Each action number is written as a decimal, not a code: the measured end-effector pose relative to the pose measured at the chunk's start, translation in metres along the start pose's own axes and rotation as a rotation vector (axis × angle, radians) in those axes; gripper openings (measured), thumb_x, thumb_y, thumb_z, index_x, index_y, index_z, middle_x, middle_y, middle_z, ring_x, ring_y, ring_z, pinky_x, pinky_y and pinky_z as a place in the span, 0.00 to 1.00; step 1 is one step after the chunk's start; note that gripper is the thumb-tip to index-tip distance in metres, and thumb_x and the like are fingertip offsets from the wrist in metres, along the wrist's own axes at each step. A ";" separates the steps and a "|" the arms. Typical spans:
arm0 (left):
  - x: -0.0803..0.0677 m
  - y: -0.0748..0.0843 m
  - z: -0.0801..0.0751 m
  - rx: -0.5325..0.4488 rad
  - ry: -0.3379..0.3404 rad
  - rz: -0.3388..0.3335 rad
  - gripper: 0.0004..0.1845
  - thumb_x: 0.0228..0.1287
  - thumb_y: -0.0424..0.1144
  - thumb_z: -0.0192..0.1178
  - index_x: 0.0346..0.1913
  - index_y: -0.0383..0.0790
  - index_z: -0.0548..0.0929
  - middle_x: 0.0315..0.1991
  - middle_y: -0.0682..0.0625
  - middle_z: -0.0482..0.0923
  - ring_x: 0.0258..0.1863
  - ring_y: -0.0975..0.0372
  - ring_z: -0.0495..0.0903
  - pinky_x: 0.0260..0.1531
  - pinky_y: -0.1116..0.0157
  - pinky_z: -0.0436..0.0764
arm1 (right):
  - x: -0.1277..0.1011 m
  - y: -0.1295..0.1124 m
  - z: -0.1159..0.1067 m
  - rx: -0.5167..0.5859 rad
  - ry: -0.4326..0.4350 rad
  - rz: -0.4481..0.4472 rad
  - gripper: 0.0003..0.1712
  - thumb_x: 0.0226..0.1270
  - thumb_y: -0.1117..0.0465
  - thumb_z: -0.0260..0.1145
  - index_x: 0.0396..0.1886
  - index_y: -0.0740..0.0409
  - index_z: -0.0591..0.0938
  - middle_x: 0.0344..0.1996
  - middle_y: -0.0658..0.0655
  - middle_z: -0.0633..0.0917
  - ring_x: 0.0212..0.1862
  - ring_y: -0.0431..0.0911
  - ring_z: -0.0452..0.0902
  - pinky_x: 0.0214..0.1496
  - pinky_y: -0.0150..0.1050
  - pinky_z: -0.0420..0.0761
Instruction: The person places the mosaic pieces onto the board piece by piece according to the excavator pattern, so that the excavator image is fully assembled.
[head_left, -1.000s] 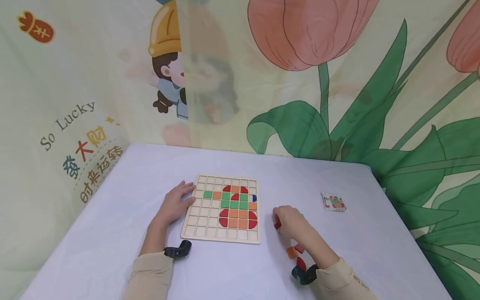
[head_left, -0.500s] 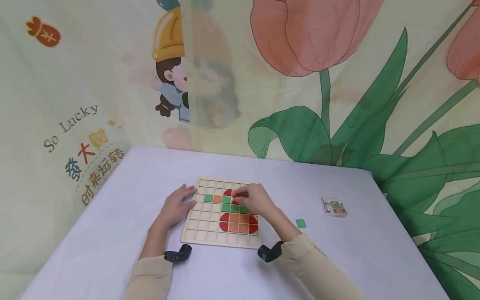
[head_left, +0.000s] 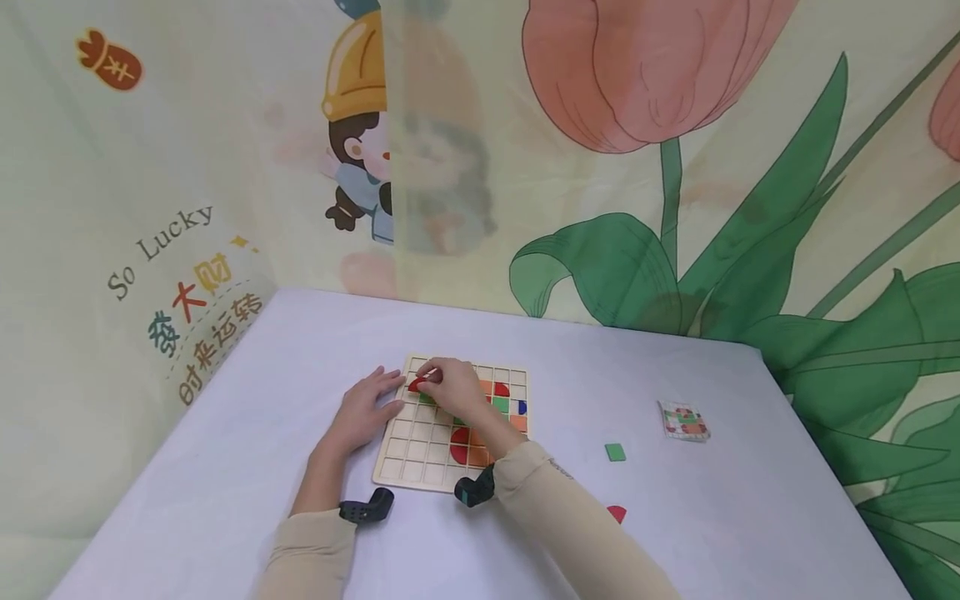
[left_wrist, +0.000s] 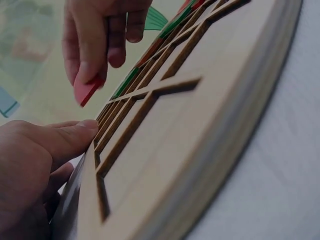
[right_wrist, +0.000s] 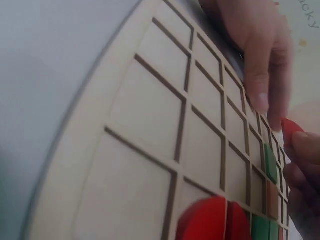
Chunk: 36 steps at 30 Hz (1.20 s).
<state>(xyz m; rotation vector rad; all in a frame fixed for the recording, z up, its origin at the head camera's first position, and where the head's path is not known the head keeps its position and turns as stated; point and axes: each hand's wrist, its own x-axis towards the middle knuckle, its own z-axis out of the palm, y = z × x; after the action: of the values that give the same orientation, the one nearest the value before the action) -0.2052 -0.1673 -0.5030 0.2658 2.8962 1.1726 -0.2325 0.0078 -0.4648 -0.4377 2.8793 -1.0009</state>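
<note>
A wooden grid board (head_left: 411,473) with red, orange, green and blue tiles in its cells lies on the table. Between thumb and fingers my right hand (head_left: 457,390) pinches a red tile with a curved edge (left_wrist: 86,92), held just above the board's upper left cells. My left hand (head_left: 365,410) rests at the board's left edge, its fingers extended and the thumb touching the frame in the left wrist view. A green tile (right_wrist: 270,165) sits in a cell close below the held tile. The right hand and forearm hide part of the pattern.
Right of the board lie a loose green square tile (head_left: 616,452) and a red curved tile (head_left: 617,513), partly hidden by the right sleeve. A small picture card (head_left: 683,421) lies farther right. A printed curtain (head_left: 585,275) hangs behind the table.
My right hand has gone from the loose tiles on the right, with a red tile, across the board to its upper left. The left hand stays at the board's edge.
</note>
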 end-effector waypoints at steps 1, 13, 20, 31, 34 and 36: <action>0.001 0.000 0.000 0.006 0.000 0.003 0.26 0.65 0.40 0.59 0.65 0.39 0.71 0.70 0.44 0.65 0.74 0.47 0.50 0.70 0.39 0.48 | 0.001 -0.001 0.001 -0.016 0.008 0.002 0.09 0.63 0.56 0.67 0.42 0.49 0.86 0.31 0.47 0.87 0.32 0.37 0.78 0.31 0.26 0.76; 0.003 0.003 0.000 0.023 0.001 -0.003 0.26 0.66 0.40 0.58 0.66 0.39 0.70 0.70 0.44 0.65 0.75 0.48 0.50 0.71 0.41 0.50 | 0.005 -0.008 0.010 -0.102 0.029 -0.011 0.07 0.64 0.56 0.66 0.37 0.50 0.89 0.32 0.46 0.88 0.36 0.38 0.80 0.36 0.28 0.78; 0.004 0.004 0.000 0.001 -0.006 0.002 0.26 0.65 0.40 0.58 0.66 0.40 0.71 0.70 0.44 0.64 0.75 0.48 0.50 0.71 0.41 0.48 | 0.006 -0.008 0.006 -0.166 0.007 -0.011 0.07 0.64 0.56 0.66 0.37 0.48 0.89 0.33 0.45 0.88 0.38 0.39 0.81 0.41 0.31 0.81; 0.000 0.000 0.000 -0.007 -0.014 -0.013 0.27 0.66 0.41 0.58 0.66 0.40 0.70 0.71 0.45 0.63 0.75 0.48 0.49 0.71 0.41 0.48 | 0.007 -0.017 0.010 -0.292 -0.004 -0.012 0.04 0.61 0.56 0.68 0.33 0.47 0.89 0.30 0.44 0.86 0.39 0.40 0.79 0.39 0.33 0.82; 0.000 0.000 0.001 -0.014 -0.010 -0.009 0.26 0.65 0.41 0.58 0.66 0.40 0.71 0.70 0.45 0.64 0.75 0.49 0.49 0.71 0.41 0.48 | 0.008 -0.017 0.012 -0.340 -0.002 -0.027 0.04 0.61 0.57 0.68 0.31 0.46 0.89 0.30 0.44 0.86 0.38 0.40 0.80 0.38 0.33 0.82; 0.001 0.000 0.001 -0.013 -0.006 -0.003 0.26 0.65 0.41 0.58 0.66 0.40 0.71 0.70 0.45 0.64 0.75 0.48 0.49 0.71 0.41 0.48 | 0.008 -0.017 0.013 -0.376 0.002 -0.047 0.04 0.61 0.57 0.68 0.30 0.46 0.88 0.30 0.43 0.85 0.38 0.40 0.80 0.36 0.32 0.82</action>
<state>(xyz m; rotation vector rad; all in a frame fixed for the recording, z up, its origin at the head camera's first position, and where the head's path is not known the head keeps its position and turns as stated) -0.2058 -0.1664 -0.5038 0.2640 2.8819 1.1885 -0.2336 -0.0149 -0.4641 -0.5265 3.0724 -0.4571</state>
